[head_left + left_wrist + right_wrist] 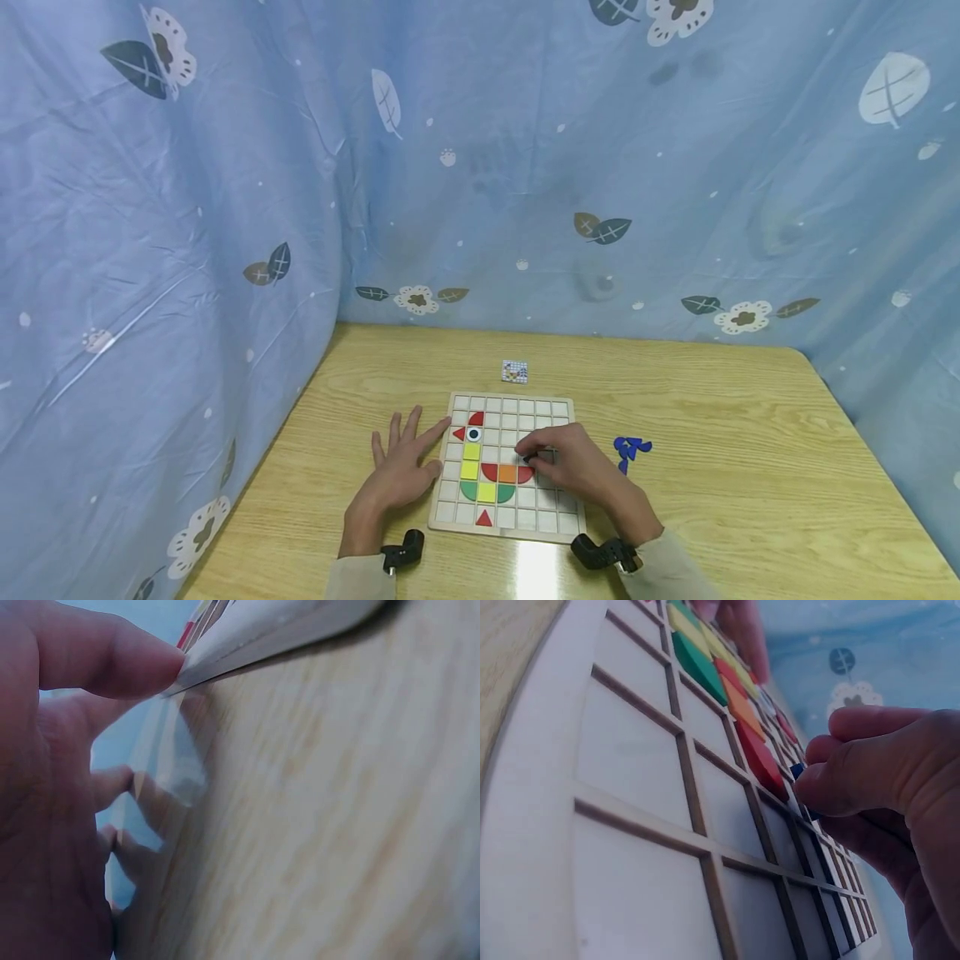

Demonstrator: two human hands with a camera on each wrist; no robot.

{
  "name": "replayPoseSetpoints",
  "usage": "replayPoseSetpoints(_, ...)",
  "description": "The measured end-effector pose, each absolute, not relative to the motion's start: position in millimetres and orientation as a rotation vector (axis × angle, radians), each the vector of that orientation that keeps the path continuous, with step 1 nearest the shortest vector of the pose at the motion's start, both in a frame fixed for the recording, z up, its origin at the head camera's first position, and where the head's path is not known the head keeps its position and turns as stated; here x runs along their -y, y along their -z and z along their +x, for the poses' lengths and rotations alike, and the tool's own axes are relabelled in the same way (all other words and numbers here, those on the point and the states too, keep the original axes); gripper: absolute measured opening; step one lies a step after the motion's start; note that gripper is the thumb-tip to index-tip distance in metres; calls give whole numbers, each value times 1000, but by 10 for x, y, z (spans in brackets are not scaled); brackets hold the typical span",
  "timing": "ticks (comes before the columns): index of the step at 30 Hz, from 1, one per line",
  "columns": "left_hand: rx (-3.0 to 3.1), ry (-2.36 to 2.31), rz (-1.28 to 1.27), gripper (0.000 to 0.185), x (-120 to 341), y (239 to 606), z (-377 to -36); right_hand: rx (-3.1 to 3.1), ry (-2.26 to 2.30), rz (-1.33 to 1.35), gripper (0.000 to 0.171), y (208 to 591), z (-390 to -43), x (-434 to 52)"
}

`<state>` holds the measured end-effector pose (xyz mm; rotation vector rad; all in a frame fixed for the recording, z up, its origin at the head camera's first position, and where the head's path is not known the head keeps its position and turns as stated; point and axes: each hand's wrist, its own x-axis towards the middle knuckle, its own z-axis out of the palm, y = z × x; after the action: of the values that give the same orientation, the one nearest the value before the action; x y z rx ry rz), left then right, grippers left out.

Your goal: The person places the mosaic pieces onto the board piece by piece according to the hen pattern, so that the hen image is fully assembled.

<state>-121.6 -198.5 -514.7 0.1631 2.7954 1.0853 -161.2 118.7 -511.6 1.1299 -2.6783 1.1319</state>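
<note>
Over the board (pixel 557 411), the right hand (pixel 573 471) pinches a blue piece (pixel 797 771) just right of the red tile (pixel 525 474) — the left hand (pixel 401 467), fingers spread, rests flat on the worktop (pixel 712 467) at the board's left edge.

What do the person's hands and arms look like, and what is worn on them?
Both hands are bare: no gloves, rings or watch can be seen. The left hand and the right hand each come out of a light beige sleeve. A small black camera is strapped at each wrist, with no cable visible.

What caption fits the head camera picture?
Right hand pinches a blue piece over the puzzle board.
</note>
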Motion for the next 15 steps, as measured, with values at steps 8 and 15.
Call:
replayPoseSetpoints(8,-2799,-1087,159,69,1982,5148,-1216,2648,-1177,1165,27,5171,-1648,-1154)
replayPoseSetpoints(15,-2805,-1082,152,68,1977,5155,-1211,2621,-1148,1123,25,5206,-1625,-1136)
